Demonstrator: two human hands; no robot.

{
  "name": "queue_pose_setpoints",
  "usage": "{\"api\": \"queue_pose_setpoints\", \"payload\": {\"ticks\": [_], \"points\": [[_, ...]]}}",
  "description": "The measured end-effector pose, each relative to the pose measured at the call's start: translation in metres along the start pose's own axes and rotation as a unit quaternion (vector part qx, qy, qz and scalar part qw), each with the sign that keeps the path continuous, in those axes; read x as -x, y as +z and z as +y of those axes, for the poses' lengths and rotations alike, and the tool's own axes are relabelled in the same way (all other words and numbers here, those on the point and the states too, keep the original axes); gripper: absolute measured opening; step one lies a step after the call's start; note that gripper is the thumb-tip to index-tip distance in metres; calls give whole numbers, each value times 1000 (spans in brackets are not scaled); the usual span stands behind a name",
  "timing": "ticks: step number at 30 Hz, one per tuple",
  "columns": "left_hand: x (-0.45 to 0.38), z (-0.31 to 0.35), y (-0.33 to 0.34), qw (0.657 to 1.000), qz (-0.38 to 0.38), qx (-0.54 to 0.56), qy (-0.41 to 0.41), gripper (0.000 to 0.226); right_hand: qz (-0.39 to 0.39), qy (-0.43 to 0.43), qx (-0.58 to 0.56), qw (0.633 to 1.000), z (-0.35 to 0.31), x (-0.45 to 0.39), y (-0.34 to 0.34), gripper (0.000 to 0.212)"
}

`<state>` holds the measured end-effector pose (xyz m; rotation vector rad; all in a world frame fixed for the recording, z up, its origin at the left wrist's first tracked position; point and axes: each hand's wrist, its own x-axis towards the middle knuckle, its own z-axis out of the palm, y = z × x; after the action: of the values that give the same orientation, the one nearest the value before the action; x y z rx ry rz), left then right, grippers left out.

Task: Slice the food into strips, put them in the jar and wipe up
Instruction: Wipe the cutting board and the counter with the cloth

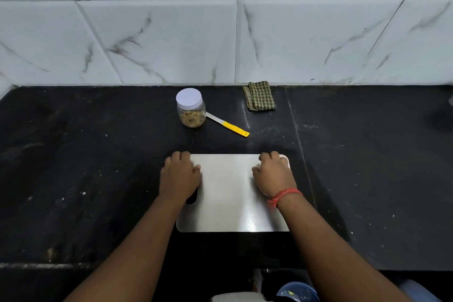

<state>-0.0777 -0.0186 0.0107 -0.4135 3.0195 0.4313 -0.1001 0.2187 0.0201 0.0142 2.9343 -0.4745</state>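
Both hands sit on the steel board (230, 193) near the counter's front edge. Beyond it lies a bare band of black counter (98, 154). Further back the lidded jar (191, 108), the knife (228, 125) just right of it, and a folded cloth (259, 95) by the tiled wall (171, 44) block the far middle. Wide open counter lies left and right.

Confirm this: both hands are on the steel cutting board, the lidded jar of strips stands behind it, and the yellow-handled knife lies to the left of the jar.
One detail is wrong. In the head view the yellow-handled knife lies to the right of the jar, its blade pointing toward it. The rest holds: the left hand and right hand are on the steel cutting board, and the lidded jar of strips stands behind it.
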Motion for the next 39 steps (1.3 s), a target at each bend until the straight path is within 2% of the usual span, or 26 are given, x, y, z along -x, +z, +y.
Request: {"api": "queue_pose_setpoints", "payload": {"ticks": [4,8,13,20,23,28,35,39], "points": [[-15,4,-2,995,4,97,-8,69,-4,-37,12,999,-17,-20,0,38],[-31,11,-10,969,9,235,-77,82,-10,-58,16,998,-33,-45,-5,39],[-73,12,-16,955,0,282,-96,93,-15,-74,20,997,-54,-85,-9,38],[-128,6,-15,936,46,338,-81,109,4,-71,61,996,-76,-132,-2,42],[-143,7,-12,921,65,379,-69,110,11,-74,70,995,-74,-144,4,40],[-159,11,2,889,79,448,-50,106,40,-91,64,993,-66,-155,14,25],[-157,20,3,883,93,459,-34,101,41,-94,7,995,-61,-159,13,19],[-138,29,2,887,85,453,-8,100,52,-54,-75,994,-48,-153,3,18]]}}
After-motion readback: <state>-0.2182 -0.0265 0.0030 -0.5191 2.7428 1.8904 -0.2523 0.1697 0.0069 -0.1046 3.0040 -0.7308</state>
